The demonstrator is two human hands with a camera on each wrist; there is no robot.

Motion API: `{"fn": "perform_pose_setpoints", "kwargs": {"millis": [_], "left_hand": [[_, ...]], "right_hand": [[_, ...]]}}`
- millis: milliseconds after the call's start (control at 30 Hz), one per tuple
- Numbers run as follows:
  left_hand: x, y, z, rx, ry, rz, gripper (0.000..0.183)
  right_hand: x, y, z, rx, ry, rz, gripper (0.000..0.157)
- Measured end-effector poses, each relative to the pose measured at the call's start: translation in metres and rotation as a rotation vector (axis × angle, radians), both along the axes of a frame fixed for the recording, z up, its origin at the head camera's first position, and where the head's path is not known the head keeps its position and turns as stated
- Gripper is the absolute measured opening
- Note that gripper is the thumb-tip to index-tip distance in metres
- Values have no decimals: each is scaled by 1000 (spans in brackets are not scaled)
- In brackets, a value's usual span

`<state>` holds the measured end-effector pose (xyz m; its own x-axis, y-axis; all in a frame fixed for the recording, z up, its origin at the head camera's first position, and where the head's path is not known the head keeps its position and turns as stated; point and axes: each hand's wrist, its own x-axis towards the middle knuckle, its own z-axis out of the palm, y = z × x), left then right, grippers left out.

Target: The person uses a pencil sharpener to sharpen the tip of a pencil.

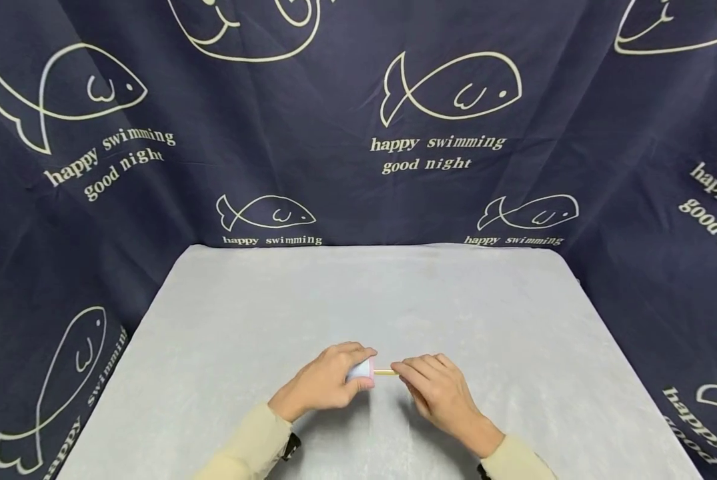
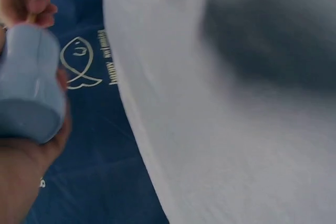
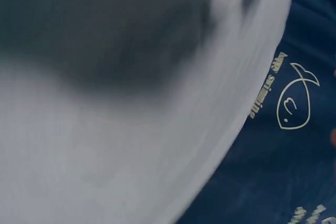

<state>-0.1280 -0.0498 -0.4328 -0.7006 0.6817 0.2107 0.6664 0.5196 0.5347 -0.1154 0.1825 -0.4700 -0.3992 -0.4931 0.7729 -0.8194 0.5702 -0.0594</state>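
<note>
My left hand (image 1: 322, 380) grips a light-blue pencil sharpener (image 1: 359, 371) with a pink rim, thumb and fingers wrapped about its sides. A thin yellow pencil (image 1: 385, 372) runs from the rim end straight across to my right hand (image 1: 439, 393), whose fingertips pinch it and hide its far end. In the left wrist view the sharpener (image 2: 31, 72) shows a narrowed waist and a broad flat base, and the pencil's other end is hidden inside it. Both hands are over the near half of the table. The right wrist view shows only a sliver of fingers at its right edge.
A pale grey cloth covers the table (image 1: 358, 300). Behind it and at both sides hangs a dark blue curtain (image 1: 346, 167) printed with white fish and lettering. Both forearms, in cream sleeves (image 1: 247, 440), reach in from the near edge.
</note>
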Motion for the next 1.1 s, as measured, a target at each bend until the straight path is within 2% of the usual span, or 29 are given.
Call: {"fn": "perform_pose_setpoints", "kwargs": {"millis": [67,133,400,567,767,867,933,1000,1033,1100], "left_hand": [[-3,0,5,16,-106,9,40],[-5,0,8,20,-174,11,37],[-5,-1,11,57,-330,-3,35],[-4,-4,10,70,-371,-8,36],[-5,-6,11,82,-343,-11,35],[-4,-6,11,97,-301,-7,35],[-3,-4,9,108,-232,-7,36],[0,-2,4,100,-103,-8,39],[2,-1,1,84,-9,-16,41],[6,1,-8,33,222,-32,43]], "right_hand": [[-4,0,0,14,117,-2,28],[-8,-1,1,16,192,2,27],[-10,-4,3,-40,258,32,30],[-10,-7,7,-76,305,32,31],[-11,-8,8,-120,300,19,32],[-10,-9,9,-125,215,37,32],[-9,-8,11,-114,94,56,32],[-8,-6,13,-87,-107,77,28],[-7,-5,15,-79,-242,90,26],[-7,-2,19,-81,-594,128,22]]}}
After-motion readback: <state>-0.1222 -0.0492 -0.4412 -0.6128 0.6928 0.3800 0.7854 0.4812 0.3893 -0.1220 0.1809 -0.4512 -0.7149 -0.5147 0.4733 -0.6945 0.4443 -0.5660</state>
